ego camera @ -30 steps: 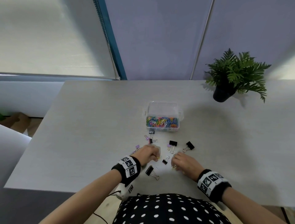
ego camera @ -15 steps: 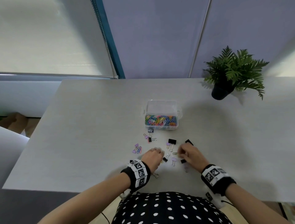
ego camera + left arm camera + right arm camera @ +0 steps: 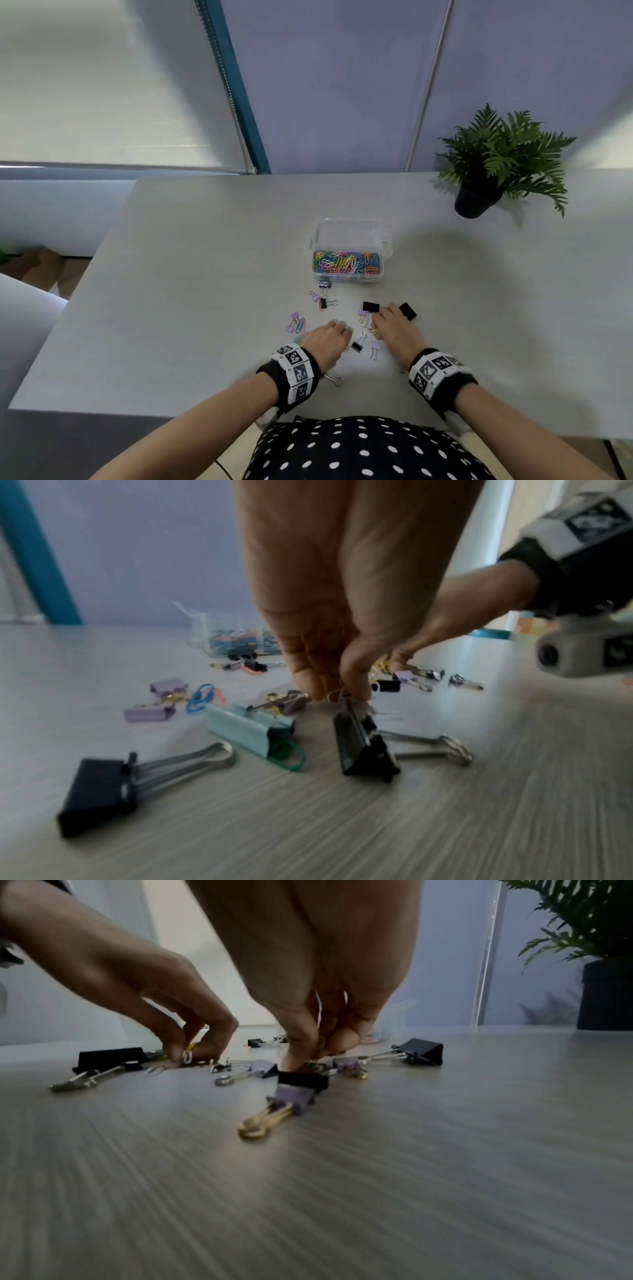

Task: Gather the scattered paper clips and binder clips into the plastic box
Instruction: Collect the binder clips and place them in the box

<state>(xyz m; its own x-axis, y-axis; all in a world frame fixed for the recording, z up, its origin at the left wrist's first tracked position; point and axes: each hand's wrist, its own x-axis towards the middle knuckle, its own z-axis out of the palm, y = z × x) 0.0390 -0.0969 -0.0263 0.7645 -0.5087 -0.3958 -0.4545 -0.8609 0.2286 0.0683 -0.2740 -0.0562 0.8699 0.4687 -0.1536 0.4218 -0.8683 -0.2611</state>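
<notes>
The clear plastic box [image 3: 347, 275] holds a heap of coloured paper clips [image 3: 346, 262]. Black, purple and teal binder clips lie scattered in front of it. My left hand [image 3: 342, 334] is low over the table and pinches a few small paper clips [image 3: 337, 693] above a black binder clip [image 3: 363, 746]. My right hand [image 3: 376, 320] has its fingertips down beside a black binder clip [image 3: 303, 1080] and a purple one [image 3: 294, 1099]. It pinches small paper clips [image 3: 312, 1065], and more colour shows inside its curled fingers. What the fist holds is mostly hidden.
A potted fern [image 3: 496, 168] stands at the back right of the grey table [image 3: 205, 274]. Purple binder clips and a blue paper clip [image 3: 299, 325] lie left of my left hand. A large black binder clip [image 3: 99, 791] and a teal one [image 3: 246, 729] lie near my left wrist.
My right hand has moved forward to the black binder clips near the box. My left hand has shifted slightly right, and its wrist now covers the black clip beside it.
</notes>
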